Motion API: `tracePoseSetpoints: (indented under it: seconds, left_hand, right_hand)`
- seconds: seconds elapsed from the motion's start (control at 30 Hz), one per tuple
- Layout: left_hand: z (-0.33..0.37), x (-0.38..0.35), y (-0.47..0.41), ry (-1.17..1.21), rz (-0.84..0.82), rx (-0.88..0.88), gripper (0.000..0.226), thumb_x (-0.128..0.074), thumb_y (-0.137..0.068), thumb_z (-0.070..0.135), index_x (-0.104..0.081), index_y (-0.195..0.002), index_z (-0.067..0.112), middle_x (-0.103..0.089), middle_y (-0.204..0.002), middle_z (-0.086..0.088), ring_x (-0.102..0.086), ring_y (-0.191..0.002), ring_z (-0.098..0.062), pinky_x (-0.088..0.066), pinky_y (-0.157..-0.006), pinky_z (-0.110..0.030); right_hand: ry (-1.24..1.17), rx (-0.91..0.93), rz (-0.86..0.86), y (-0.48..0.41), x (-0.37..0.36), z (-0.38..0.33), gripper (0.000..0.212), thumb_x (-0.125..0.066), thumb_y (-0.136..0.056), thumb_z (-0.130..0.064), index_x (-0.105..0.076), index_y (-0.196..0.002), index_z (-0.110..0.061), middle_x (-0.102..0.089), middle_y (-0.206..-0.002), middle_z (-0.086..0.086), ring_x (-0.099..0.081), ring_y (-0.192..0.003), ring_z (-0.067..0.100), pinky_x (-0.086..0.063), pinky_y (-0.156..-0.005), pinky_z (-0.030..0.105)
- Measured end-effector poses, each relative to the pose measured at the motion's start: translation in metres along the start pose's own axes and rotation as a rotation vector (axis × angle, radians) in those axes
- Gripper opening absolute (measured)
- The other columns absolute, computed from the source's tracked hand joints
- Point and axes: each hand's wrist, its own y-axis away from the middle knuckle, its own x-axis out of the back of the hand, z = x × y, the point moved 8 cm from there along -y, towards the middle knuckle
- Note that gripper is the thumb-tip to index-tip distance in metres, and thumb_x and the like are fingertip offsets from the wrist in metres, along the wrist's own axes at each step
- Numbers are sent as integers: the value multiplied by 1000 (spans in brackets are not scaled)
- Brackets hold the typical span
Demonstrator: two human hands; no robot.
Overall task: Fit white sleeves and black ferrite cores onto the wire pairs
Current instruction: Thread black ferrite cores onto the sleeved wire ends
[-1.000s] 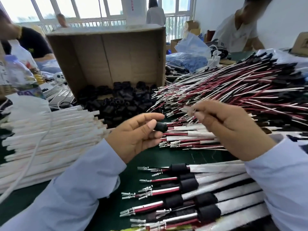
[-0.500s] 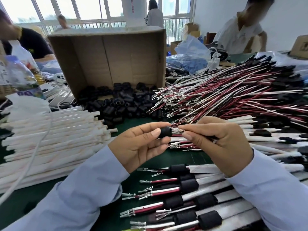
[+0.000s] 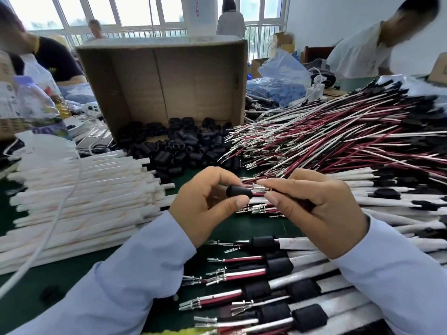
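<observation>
just 1 view here, head-worn, wide-angle, looking forward and down over the green table (image 3: 256,228). it's in close: the left hand (image 3: 205,206) pinching a ferrite core (image 3: 238,191) and the right hand (image 3: 319,209) pinching a wire pair (image 3: 259,194) sit dead centre, forearms (image 3: 135,281) running out the bottom corners. the lens faces the cardboard box (image 3: 169,81) at upper centre, windows (image 3: 135,10) along the top edge, verticals leaning near the frame's sides.

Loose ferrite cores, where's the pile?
Head view, centre: the ferrite cores spill from the cardboard box, between white sleeves left and wire pairs right.
</observation>
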Motion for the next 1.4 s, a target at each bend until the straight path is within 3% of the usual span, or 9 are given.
tracePoseSetpoints:
  seconds: [0.1,0.2,0.27,0.53,0.73,0.83,1.0,1.2,1.4]
  left_hand:
    - [-2,0,1,67,-10,5,20,-70,-78,34,-60,-92,26,-71,-85,0,-70,-75,-19,-57,-69,-38]
    - [2,3,-1,-61,-23,-57,17,-76,-75,26,-63,-86,26,-66,-77,6,-62,-64,-8,-49,-61,-20]
    - [7,1,-1,-160,-56,-112,17,-78,-74,23,-66,-86,23,-62,-76,7,-55,-60,-5,-45,-61,-14]
    - [14,-3,1,-275,-125,-155,24,-74,-74,31,-70,-93,17,-60,-80,2,-55,-67,-7,-44,-65,-16]
    - [19,-2,2,-351,-101,-196,25,-69,-77,34,-71,-94,15,-58,-79,3,-54,-70,-10,-47,-66,-22]
    - [20,-2,3,-406,-90,-213,23,-70,-80,34,-70,-96,16,-57,-80,5,-54,-72,-9,-47,-67,-25]
    - [24,-3,4,-459,-121,-257,24,-64,-82,28,-70,-101,15,-55,-87,13,-54,-81,1,-46,-74,-18]
    - [27,-5,5,-524,-119,-288,24,-60,-86,26,-70,-104,13,-56,-90,4,-54,-81,-6,-46,-74,-22]
    - [26,-3,5,-439,-74,-228,25,-64,-82,30,-72,-101,16,-61,-86,5,-57,-81,-5,-46,-74,-20]
  right_hand:
    - [21,-13,-32,0,-3,1,24,-61,-86,-28,-67,-108,-31,-43,-64,-17,-43,-56,2,-32,-53,16]
    - [40,-23,-32,0,-3,1,23,-59,-87,-28,-72,-105,-25,-42,-63,-16,-41,-55,2,-32,-51,20]
    - [55,-23,-45,0,-4,1,24,-58,-88,-28,-74,-104,-20,-41,-63,-19,-42,-55,1,-34,-51,21]
    - [140,-26,-118,0,-9,-4,22,-58,-88,-27,-76,-98,-18,-47,-61,-6,-48,-54,16,-45,-46,35]
    - [267,-13,-156,-1,-9,-10,32,-48,-90,-37,-76,-89,-21,-43,-60,-8,-44,-51,12,-36,-44,23]
    - [297,-19,-176,0,-10,-11,35,-46,-90,-37,-76,-84,-20,-48,-60,-6,-46,-52,14,-37,-43,25]
    - [322,-48,-194,1,-12,-9,36,-45,-90,-39,-75,-80,-21,-48,-58,-4,-48,-51,17,-38,-42,28]
    - [417,-102,-279,4,-18,-1,27,-51,-88,-35,-75,-81,-25,-50,-60,-5,-50,-55,18,-38,-45,27]
    - [164,-177,-299,1,-19,2,26,-54,-86,-32,-75,-93,-18,-61,-69,-1,-57,-67,19,-45,-60,34]
